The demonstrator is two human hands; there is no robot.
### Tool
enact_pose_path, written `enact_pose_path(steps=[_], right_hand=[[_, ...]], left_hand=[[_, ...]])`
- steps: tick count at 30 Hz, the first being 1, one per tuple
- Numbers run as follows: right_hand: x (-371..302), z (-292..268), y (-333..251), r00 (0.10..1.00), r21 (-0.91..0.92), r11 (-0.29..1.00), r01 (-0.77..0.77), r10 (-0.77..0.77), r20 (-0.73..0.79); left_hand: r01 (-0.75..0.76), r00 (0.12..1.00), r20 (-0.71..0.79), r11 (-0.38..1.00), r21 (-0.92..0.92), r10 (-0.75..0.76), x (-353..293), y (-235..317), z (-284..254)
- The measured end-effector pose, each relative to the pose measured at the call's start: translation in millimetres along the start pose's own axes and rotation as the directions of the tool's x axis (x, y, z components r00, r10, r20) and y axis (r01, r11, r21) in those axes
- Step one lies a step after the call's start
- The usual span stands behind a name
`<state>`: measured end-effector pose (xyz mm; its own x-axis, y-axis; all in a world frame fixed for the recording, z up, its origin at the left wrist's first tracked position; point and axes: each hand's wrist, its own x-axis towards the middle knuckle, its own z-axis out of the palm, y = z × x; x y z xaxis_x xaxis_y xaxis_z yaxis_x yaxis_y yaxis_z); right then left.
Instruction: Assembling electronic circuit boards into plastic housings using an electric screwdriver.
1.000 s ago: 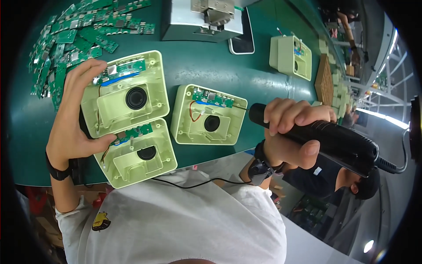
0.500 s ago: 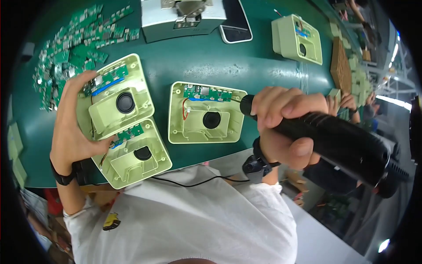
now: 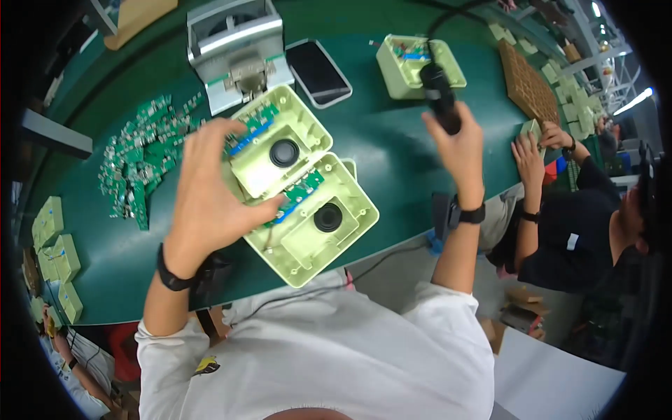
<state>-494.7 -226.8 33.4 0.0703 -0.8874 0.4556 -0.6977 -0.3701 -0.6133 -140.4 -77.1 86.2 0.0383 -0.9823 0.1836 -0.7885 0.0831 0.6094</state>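
My left hand [image 3: 210,189] spans two light-green plastic housings, the fingers at the upper housing [image 3: 260,168] and the thumb over the board of the lower housing [image 3: 308,255]. Each has a green circuit board with a blue strip and a round black speaker. Behind their right side peeks the corner of a third housing [image 3: 352,169], otherwise hidden. My right hand [image 3: 458,150] is around one end of a black electric screwdriver [image 3: 439,91], its thumb sticking out. A cord runs up from the tool, which overlaps the far-right housing [image 3: 402,80] in view.
A heap of green circuit boards [image 3: 143,157] spreads on the left. At the back stand a grey metal device [image 3: 241,49] and a phone [image 3: 318,73]. More housings [image 3: 66,259] sit at the left edge. Co-worker's hands [image 3: 530,155] work at the right, near a brown tray [image 3: 525,80].
My right hand has moved up and away with the screwdriver. Left hand and its two housings have shifted right across the table, now covering most of the third housing. The view has turned.
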Motion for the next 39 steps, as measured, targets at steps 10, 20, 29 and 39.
enact_pose_path(steps=[10,20,29,39], right_hand=[[-92.3,26.5,-76.9,0.787,0.430,0.789,0.439,-0.568,0.240],[-132.4,54.6,-58.2,0.890,0.545,0.791,0.279,-0.425,0.163],[-124.3,57.5,-57.8,0.922,0.566,0.802,0.192,-0.345,0.177],[-171.0,50.4,-86.7,0.950,0.739,0.657,-0.148,-0.113,0.291]], left_hand=[[0.021,1.000,-0.023,1.000,0.021,-0.021,-7.3,-25.9,7.7],[0.136,0.989,-0.026,0.966,-0.221,-0.146,-17.5,-63.1,-1.0],[0.045,0.960,-0.251,0.956,-0.290,-0.121,-49.5,-57.9,-73.6],[-0.248,0.945,-0.326,0.650,-0.718,0.000,-38.4,-44.9,32.5]])
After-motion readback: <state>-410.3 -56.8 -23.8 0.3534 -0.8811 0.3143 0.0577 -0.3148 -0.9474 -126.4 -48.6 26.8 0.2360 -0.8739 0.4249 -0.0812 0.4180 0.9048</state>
